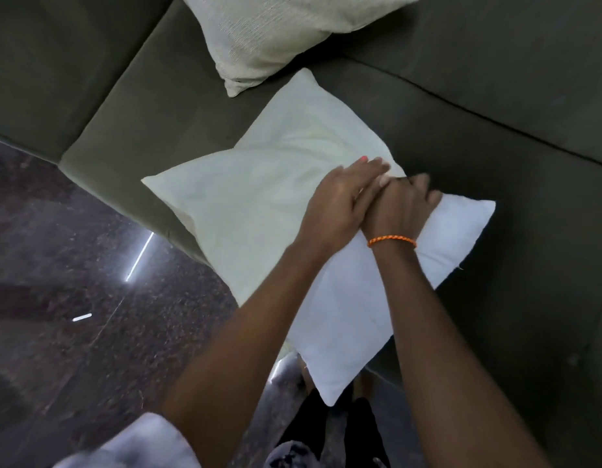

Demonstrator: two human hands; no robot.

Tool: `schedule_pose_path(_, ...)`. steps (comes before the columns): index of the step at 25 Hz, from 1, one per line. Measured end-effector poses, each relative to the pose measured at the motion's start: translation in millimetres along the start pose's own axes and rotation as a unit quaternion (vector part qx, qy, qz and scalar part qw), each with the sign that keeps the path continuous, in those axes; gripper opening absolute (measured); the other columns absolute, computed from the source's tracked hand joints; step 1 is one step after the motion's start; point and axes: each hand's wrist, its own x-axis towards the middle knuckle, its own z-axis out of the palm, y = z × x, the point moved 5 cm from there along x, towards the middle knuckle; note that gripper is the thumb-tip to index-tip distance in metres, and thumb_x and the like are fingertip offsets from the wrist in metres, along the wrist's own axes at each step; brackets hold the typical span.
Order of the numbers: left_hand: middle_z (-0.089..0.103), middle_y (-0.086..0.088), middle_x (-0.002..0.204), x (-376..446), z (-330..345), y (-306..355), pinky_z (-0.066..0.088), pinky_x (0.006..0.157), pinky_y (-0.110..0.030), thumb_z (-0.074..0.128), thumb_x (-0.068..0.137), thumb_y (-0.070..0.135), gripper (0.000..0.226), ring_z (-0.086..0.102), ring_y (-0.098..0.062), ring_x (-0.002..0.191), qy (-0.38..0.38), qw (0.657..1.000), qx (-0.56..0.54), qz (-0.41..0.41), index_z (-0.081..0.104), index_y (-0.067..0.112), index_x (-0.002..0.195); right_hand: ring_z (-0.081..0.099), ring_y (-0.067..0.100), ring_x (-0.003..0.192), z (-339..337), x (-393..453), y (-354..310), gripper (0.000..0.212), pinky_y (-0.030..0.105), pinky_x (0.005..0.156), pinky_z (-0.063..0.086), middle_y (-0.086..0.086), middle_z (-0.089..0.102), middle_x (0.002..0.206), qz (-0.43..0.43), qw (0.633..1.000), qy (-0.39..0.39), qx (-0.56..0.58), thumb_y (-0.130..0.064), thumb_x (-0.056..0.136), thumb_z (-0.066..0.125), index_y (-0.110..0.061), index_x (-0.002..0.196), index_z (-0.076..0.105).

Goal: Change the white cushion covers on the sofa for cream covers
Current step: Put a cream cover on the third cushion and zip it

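A cushion lies flat on the sofa seat point(151, 106). Its far-left part is inside a cream cover point(259, 204), while the bare white inner pad point(353, 319) sticks out toward me and to the right. My left hand point(340, 197) lies on top at the cover's open edge, fingers stretched out. My right hand point(406, 204), with an orange bracelet at the wrist, sits just beside it. Its fingers curl over the cushion's far edge, where the cream cover ends, and grip the cover there.
A second cushion in a ribbed cream cover point(276, 35) leans against the sofa back at the top. The dark polished floor point(73, 265) lies to the left of the sofa's front edge. A bundle of white fabric point(134, 444) shows at the bottom left.
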Motion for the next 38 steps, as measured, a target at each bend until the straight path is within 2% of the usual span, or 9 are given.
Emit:
schedule_pose_path(3,0.049,-0.008,0.143,-20,15,-19,0.027,0.113,-0.037,0.042,0.098,0.023,0.039,0.038,-0.021,0.138,-0.013,0.995,0.094,0.024,0.054,0.013,0.134,0.049,0.032,0.114,5,-18,22,0.037,0.043,0.092,0.030,0.009,0.068,0.103,0.030,0.994,0.047,0.096,-0.036,0.080,0.040,-0.012,0.087,0.068)
schedule_pose_path(7,0.034,-0.010,0.152,-40,8,-21,0.023,0.116,-0.043,0.037,0.094,0.043,0.054,0.027,-0.024,0.143,0.021,0.987,0.161,-0.009,0.045,0.017,0.140,0.033,0.023,0.137,3,-80,59,0.087,0.044,0.108,0.029,0.007,0.037,0.148,0.152,0.968,0.094,0.178,-0.064,0.068,0.066,-0.021,0.139,0.041)
schedule_pose_path(12,0.008,-0.015,0.159,-110,-18,-56,0.009,0.117,-0.041,0.035,0.082,0.070,0.091,0.005,-0.027,0.147,0.138,0.951,0.172,-0.218,0.019,0.013,0.151,0.055,0.009,0.117,41,-167,68,0.097,0.039,0.102,0.046,-0.008,0.052,0.133,0.371,0.691,-0.094,0.613,-0.024,0.064,0.081,-0.027,0.144,0.027)
schedule_pose_path(15,0.002,-0.007,0.159,-169,-12,-78,0.005,0.115,-0.041,0.031,0.073,0.079,0.106,0.006,-0.023,0.147,0.210,0.896,0.042,-0.388,0.004,0.014,0.152,0.059,0.018,0.118,67,-191,69,0.078,0.039,0.094,0.052,-0.006,0.061,0.128,0.360,0.627,-0.180,0.667,-0.019,0.068,0.078,-0.026,0.138,0.044)
schedule_pose_path(18,0.034,-0.004,0.149,-219,4,-95,0.033,0.105,-0.030,0.042,0.089,0.055,0.068,0.040,-0.017,0.131,0.284,0.793,-0.183,-0.507,0.022,0.026,0.147,0.055,0.025,0.123,80,-191,71,0.084,0.046,0.099,0.047,0.003,0.059,0.131,0.356,0.577,-0.222,0.701,-0.029,0.058,0.085,-0.016,0.134,0.051)
schedule_pose_path(20,0.062,0.008,0.111,-236,9,-97,0.046,0.080,-0.025,0.038,0.100,0.034,0.020,0.060,-0.012,0.103,0.316,0.775,-0.217,-0.502,0.048,0.042,0.116,0.056,0.024,0.121,79,-186,69,0.084,0.047,0.100,0.046,0.004,0.060,0.131,0.349,0.582,-0.229,0.698,-0.033,0.054,0.086,-0.016,0.130,0.054)
schedule_pose_path(30,0.057,0.017,0.062,-240,11,-63,0.040,0.049,-0.021,0.025,0.090,0.061,0.056,0.055,0.002,0.056,0.254,0.870,-0.098,-0.411,0.059,0.017,0.101,0.064,0.012,0.106,71,-144,-10,0.072,0.037,0.099,0.048,-0.005,0.068,0.116,0.326,0.651,-0.183,0.661,-0.032,0.056,0.089,-0.019,0.121,0.061)
schedule_pose_path(36,0.060,0.002,0.094,-221,-14,-50,0.047,0.071,-0.032,0.020,0.085,0.075,0.071,0.060,-0.019,0.088,0.284,0.857,0.022,-0.429,0.053,0.016,0.108,0.060,0.007,0.111,74,-118,-45,0.073,0.028,0.101,0.045,-0.008,0.064,0.121,0.260,0.703,-0.189,0.635,-0.025,0.060,0.089,-0.019,0.126,0.057)
schedule_pose_path(38,0.044,-0.005,0.126,-192,-35,-34,0.039,0.098,-0.037,0.046,0.083,0.065,0.071,0.046,-0.021,0.118,0.337,0.857,0.076,-0.382,0.042,0.012,0.130,0.063,0.012,0.109,70,-121,-29,0.064,0.033,0.098,0.048,-0.005,0.067,0.118,0.290,0.635,-0.237,0.676,-0.032,0.061,0.085,-0.019,0.120,0.063)
